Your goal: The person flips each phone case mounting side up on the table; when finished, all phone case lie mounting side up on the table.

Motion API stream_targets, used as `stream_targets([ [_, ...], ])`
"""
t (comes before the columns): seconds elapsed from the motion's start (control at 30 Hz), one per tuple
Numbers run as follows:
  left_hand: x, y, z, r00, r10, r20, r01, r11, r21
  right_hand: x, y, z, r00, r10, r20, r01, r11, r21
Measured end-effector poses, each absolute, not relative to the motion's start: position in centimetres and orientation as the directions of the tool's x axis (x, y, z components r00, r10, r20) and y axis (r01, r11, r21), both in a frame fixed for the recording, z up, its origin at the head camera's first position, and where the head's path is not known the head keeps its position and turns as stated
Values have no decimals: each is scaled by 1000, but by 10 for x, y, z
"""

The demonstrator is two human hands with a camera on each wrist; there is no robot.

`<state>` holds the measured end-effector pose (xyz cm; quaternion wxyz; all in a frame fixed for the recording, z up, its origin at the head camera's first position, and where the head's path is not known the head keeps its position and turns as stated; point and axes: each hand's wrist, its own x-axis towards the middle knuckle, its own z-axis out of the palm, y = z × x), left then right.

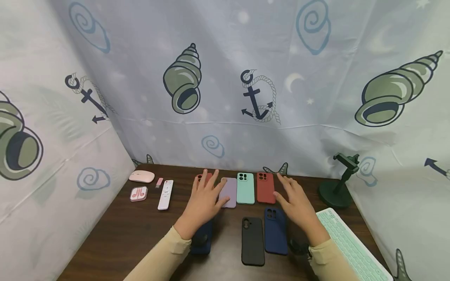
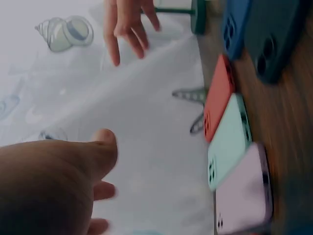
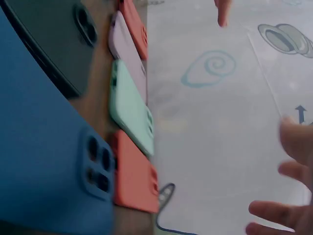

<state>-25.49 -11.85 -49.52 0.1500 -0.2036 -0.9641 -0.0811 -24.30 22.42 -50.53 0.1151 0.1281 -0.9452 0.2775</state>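
My left hand (image 1: 202, 202), fingers spread, is over the left phone cases and holds nothing. It partly hides a red case (image 1: 200, 178), a lilac case (image 1: 230, 192) and a dark blue case (image 1: 202, 244). The right hand (image 1: 297, 201) hovers with its fingers extended beside another red case (image 1: 265, 188), nothing in its grasp. Between the hands a mint case (image 1: 245, 188) completes the back row. Nearer to me lie a black case (image 1: 252, 242) and a second blue case (image 1: 275, 231). In the left wrist view, the thumb (image 2: 100, 154) stands away from the cases.
At the left are a pink mouse (image 1: 141, 176), a small square earphone box (image 1: 138, 193), a pink USB stick (image 1: 159, 182) and a white remote (image 1: 165, 195). A green phone stand (image 1: 337, 191) and a mint keyboard (image 1: 351, 242) occupy the right. Printed cloth (image 1: 225, 97) hangs behind the table.
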Motion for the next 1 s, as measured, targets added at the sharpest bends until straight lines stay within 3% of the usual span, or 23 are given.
stream_targets([
  [0.17,-245,-96,-498,-831,477,287,514,855,65,-227,221,-513,-966,-28,259,-196,734,-651],
  [0.3,-238,-73,-503,-788,560,257,588,807,45,-219,218,-525,-990,70,120,-41,678,-734],
  [0.47,-232,-41,-509,-743,638,201,664,740,106,-213,216,-542,-991,129,-25,108,687,-719],
  [0.63,-232,-10,-521,-714,691,110,699,696,165,-207,218,-556,-984,165,-74,173,734,-657],
  [0.87,-229,13,-543,-733,680,-4,676,729,113,-208,220,-573,-974,196,-115,222,710,-668],
  [1.0,-225,12,-559,-760,650,5,647,756,103,-208,217,-579,-974,197,-116,221,686,-693],
])
